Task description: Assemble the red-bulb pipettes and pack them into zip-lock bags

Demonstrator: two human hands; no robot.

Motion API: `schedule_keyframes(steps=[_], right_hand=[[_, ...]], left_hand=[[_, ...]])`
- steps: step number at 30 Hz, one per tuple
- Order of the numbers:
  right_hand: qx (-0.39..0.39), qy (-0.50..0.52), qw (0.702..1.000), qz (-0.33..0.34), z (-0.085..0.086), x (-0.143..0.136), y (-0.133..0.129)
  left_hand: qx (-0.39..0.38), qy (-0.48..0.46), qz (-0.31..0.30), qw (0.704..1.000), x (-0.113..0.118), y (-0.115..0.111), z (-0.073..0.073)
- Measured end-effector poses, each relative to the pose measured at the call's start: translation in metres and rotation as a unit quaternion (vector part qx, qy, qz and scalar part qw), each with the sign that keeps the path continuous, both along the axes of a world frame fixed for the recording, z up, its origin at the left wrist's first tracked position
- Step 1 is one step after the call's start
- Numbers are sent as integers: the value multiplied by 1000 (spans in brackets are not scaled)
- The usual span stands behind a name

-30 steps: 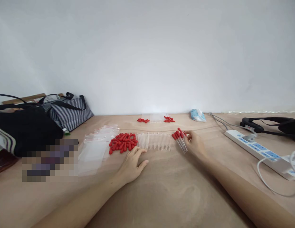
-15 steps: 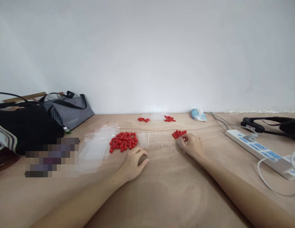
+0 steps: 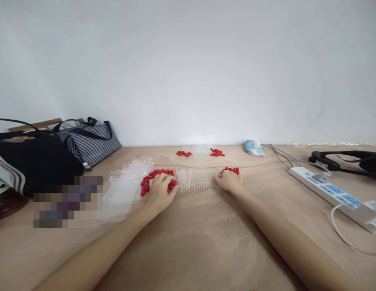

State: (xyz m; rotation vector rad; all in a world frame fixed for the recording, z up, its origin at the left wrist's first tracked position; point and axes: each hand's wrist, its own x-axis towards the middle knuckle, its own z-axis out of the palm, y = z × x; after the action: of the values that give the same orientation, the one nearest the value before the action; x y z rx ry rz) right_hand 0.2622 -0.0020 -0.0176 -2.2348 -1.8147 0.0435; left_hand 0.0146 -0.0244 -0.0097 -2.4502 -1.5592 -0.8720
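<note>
Over the pile of red rubber bulbs (image 3: pixel 156 173) is my left hand (image 3: pixel 160 190). Its fingers are bent and apart, touching the pile, with several bulbs showing between thumb and fingers. A row of thin clear tubes (image 3: pixel 196 180) lies side by side to the right of that pile. At the row's right end, my right hand (image 3: pixel 232 180) pinches a clear tube (image 3: pixel 217 186) between thumb and forefinger. Just behind this hand lie clear tubes' red bulb ends (image 3: pixel 233 169), partly hidden by it.
Zip bags (image 3: pixel 124 190) lie left of the pile. Farther back are two small red bulb groups (image 3: pixel 184 153) (image 3: pixel 217 152) beside more clear tubes (image 3: pixel 201 150). A power strip (image 3: pixel 330 192), a blue-white packet (image 3: pixel 254 148) and black headgear (image 3: pixel 324 160) stand right; bags (image 3: pixel 91 143) stand left.
My left hand has moved left and forward onto the bulb pile. My right hand has left the bulb-fitted tubes and shifted left to the end of the tube row.
</note>
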Motion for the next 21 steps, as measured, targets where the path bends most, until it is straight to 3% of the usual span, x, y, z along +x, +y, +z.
schedule_keyframes(steps=[6, 13, 17, 21], right_hand=[[88, -19, 996, 19, -5, 0, -2], [171, 12, 984, 46, -1, -1, -23], [235, 21, 960, 153, -11, 1, -45], [231, 65, 933, 270, -22, 5, -62]], left_hand=[[-21, 76, -4, 997, -2, 33, 9], [0, 65, -28, 998, 5, 35, 8], [10, -55, -148, 987, 6, 10, 12], [-89, -79, -286, 951, 10, -23, 9]])
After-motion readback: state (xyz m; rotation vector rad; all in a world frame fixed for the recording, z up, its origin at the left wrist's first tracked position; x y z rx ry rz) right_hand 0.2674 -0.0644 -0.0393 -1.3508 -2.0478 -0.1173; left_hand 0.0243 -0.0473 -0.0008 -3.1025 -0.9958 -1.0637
